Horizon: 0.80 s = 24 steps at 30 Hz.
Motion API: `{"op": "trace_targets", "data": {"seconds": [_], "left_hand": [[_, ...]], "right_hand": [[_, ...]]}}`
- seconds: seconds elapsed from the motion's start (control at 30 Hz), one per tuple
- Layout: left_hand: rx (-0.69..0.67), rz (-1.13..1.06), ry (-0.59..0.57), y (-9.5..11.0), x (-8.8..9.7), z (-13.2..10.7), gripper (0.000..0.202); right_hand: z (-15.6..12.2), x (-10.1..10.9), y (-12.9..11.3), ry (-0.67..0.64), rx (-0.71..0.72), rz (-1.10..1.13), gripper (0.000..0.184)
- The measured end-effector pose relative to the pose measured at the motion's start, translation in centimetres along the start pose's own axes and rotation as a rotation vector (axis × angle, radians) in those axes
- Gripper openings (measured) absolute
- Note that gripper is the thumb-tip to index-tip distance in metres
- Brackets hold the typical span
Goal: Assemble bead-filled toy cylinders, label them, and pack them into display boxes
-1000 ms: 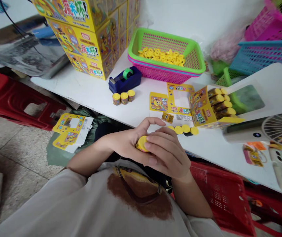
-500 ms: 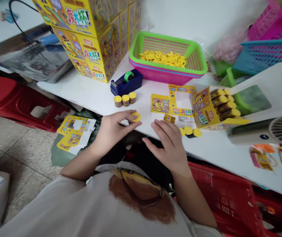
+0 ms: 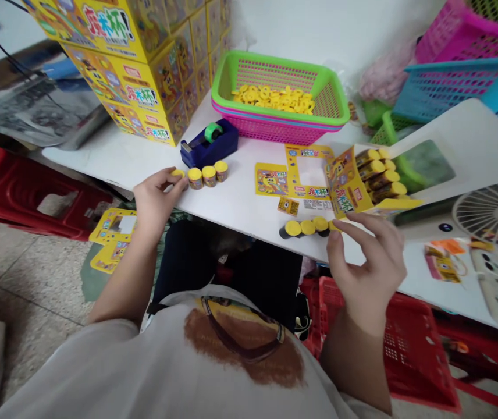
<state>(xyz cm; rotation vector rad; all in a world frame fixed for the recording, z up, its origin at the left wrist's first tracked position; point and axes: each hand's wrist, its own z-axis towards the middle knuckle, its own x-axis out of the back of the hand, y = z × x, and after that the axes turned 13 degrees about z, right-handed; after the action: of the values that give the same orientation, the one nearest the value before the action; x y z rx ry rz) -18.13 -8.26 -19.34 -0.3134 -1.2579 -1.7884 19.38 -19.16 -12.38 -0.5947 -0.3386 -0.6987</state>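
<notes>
My left hand (image 3: 158, 195) pinches a small yellow-lidded cup (image 3: 178, 173) at the left end of a row of three similar printed cups (image 3: 209, 176). At the right, my right hand (image 3: 369, 262) has thumb and forefinger closed on another yellow-lidded cup (image 3: 334, 226). That cup stands at the end of a row of dark-sided cups with yellow lids (image 3: 307, 227) near the table edge. Beyond it an open display box (image 3: 348, 189) holds several more cups lying on their sides. A small printed yellow packet (image 3: 288, 205) lies by the unfolded box flap (image 3: 271, 179).
Behind the rows are a blue tape dispenser (image 3: 209, 144) and stacked baskets (image 3: 336, 119) with yellow ring-like pieces (image 3: 275, 99). Yellow cartons (image 3: 144, 87) are piled at the left. A fan (image 3: 493, 215) stands at the right. Below are a red stool (image 3: 22, 192) and a red crate (image 3: 419, 349).
My left hand has moved left with its cup to the row's end. My right hand has moved right and closed on a cup in the other row. The view has shifted slightly.
</notes>
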Motion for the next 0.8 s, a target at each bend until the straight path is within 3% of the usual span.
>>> {"op": "trace_targets", "data": {"seconds": [0.1, 0.2, 0.23, 0.3, 0.33, 0.43, 0.53, 0.63, 0.8], "left_hand": [[-0.078, 0.059, 0.003, 0.4, 0.5, 0.0, 0.032], [-0.167, 0.232, 0.202, 1.9, 1.8, -0.9, 0.059], [-0.207, 0.25, 0.287, 2.8, 1.9, -1.4, 0.055], [-0.358, 0.192, 0.319, 5.2, 1.0, -2.4, 0.027], [-0.497, 0.14, 0.223, 6.6, 0.0, -2.8, 0.018], [-0.893, 0.084, -0.363, 11.0, -4.6, -3.3, 0.031], [-1.006, 0.19, -0.67, 14.2, -8.5, -3.1, 0.042], [-1.032, 0.33, -0.784, 14.9, -8.9, -2.9, 0.051], [-1.111, 0.48, -0.718, 11.9, -3.5, -3.7, 0.042]], "right_hand": [[-0.5, -0.7, 0.7, -0.149, 0.016, -0.106, 0.034], [-1.5, -2.2, 1.5, -0.302, -0.009, -0.26, 0.041], [-1.8, -2.6, 1.8, -0.326, -0.014, -0.285, 0.04], [-2.0, -3.1, 2.0, -0.343, -0.009, -0.27, 0.033], [-2.0, -3.1, 2.0, -0.338, -0.006, -0.23, 0.03], [-1.3, -2.5, 1.4, -0.264, -0.002, -0.037, 0.03], [-0.9, -1.5, 0.5, -0.017, -0.035, 0.217, 0.04], [-1.3, -0.6, 0.0, 0.245, -0.093, 0.407, 0.045], [-3.1, 0.4, -0.1, 0.336, -0.172, 0.419, 0.048]]}}
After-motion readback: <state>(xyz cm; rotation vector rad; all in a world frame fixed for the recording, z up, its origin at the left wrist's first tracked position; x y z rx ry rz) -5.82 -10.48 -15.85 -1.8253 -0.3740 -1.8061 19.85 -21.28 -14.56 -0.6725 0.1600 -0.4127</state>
